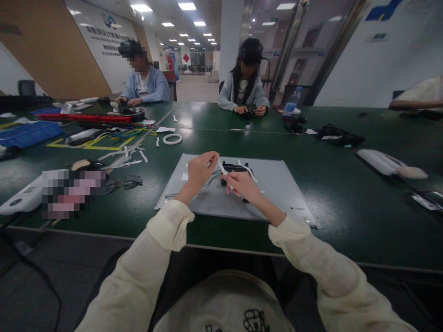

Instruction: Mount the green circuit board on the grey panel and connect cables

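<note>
A white tape strip [222,168] sticks up from the pinched thumb and fingers of my right hand [244,185]. My left hand [200,172] is raised just left of the strip's upper end, its fingertips pinched together. What they hold, if anything, is too small to make out. Both hands are above a flat grey panel [277,189] lying on the table. Behind the strip, a black part [235,167] sits on the panel, with another curved white strip [248,170] by it. A grey cable [207,183] runs across the panel beside my left hand.
Left on the green table [194,230] are a white tape roll [172,139], loose white strips [126,157], glasses [128,182] and a blue tray [31,135]. A white device [380,162] lies right. Two people [143,83] sit opposite; another person's arm [418,99] shows far right.
</note>
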### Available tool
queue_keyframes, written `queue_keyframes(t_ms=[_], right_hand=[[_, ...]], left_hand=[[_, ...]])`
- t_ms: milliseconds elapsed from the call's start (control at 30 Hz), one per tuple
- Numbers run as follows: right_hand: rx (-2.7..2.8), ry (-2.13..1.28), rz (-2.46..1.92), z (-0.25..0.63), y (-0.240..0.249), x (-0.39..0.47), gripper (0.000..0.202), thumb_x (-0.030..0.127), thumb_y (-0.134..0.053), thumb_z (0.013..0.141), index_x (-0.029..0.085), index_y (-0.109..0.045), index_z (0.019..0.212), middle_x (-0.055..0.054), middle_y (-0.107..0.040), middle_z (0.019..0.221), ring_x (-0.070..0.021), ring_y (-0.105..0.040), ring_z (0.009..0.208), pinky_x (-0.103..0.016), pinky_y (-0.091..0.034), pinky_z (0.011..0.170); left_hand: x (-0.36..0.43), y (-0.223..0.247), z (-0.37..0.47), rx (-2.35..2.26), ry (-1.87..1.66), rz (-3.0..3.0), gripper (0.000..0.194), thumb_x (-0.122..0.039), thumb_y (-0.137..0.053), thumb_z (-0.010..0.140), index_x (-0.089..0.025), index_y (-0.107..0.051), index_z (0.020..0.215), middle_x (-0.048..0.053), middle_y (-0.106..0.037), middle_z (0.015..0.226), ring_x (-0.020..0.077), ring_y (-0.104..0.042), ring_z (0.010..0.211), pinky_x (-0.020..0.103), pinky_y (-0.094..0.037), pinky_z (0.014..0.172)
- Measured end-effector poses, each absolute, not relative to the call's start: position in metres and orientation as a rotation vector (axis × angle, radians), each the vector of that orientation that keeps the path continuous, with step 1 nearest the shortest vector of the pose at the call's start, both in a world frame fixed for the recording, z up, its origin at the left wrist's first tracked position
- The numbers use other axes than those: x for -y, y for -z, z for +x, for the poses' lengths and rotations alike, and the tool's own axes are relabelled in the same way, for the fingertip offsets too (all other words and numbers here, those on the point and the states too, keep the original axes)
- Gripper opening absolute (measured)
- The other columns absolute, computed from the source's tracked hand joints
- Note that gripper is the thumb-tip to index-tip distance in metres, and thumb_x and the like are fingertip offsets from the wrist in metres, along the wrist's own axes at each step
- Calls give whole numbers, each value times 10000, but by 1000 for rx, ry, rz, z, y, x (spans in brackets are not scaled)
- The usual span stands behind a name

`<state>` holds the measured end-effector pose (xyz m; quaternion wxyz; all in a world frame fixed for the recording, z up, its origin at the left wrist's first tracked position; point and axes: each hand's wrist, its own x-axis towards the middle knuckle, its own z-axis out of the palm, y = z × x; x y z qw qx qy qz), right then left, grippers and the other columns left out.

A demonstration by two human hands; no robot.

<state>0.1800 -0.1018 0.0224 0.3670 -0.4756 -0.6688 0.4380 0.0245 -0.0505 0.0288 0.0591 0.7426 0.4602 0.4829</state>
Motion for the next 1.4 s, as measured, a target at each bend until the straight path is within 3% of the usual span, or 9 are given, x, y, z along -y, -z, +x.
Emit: queue_keyframes(t_ms=[100,233,433,600,767,1100,1400], right_hand=[[1711,-1190,-1182,178,-19,103,357,390,-430,841,104,-645,847,17,-535,466,-51,-343,300,-172,-228,335],[1702,-1130,-1144,175,-18,106,375,398,-400,865,108,-638,865,16,-543,470,-59,-365,311,-176,-244,343],[1751,-1001,-1159,174,-21,110,347,354,-379,885,120,-635,900,26,-534,459,-65,-395,333,-171,-278,371],[1699,-1169,-1171,172,-21,110,330,322,-402,855,101,-644,891,32,-501,427,-55,-341,305,-167,-227,345],[1545,-1374,-1095,170,-21,111,341,372,-469,821,93,-646,905,42,-472,425,-37,-303,319,-159,-186,348],[1469,-1431,-1103,165,-20,114,361,405,-495,814,91,-641,913,52,-447,415,-36,-272,322,-168,-154,344],[1476,-1408,-1109,165,-19,115,375,407,-465,833,106,-630,985,60,-427,421,-42,-298,337,-164,-182,349]], left_hand=[[50,-28,26,-1325,-1509,2162,333,-419,-454,863,-202,-621,1053,43,-687,879,120,-615,702,215,-438,674],[44,-29,31,-1143,-1443,1691,539,-536,-421,847,-187,-452,1257,66,-688,885,138,-639,708,205,-459,587],[48,-32,39,-903,-1062,1278,663,-668,-272,825,-135,-559,1098,115,-697,831,192,-663,747,249,-490,595],[53,-32,43,-846,-1192,1518,483,-541,-394,853,-121,-631,851,88,-699,755,160,-649,689,238,-476,615],[52,-30,40,-1060,-1340,1898,437,-424,-341,907,-144,-622,724,45,-690,669,118,-598,571,231,-443,627],[52,-25,35,-1263,-1295,2290,375,-362,-294,936,-159,-602,867,36,-699,712,132,-616,638,230,-423,654],[54,-29,37,-1008,-1287,1908,434,-466,-322,907,-157,-621,966,42,-690,717,121,-633,624,205,-462,575]])
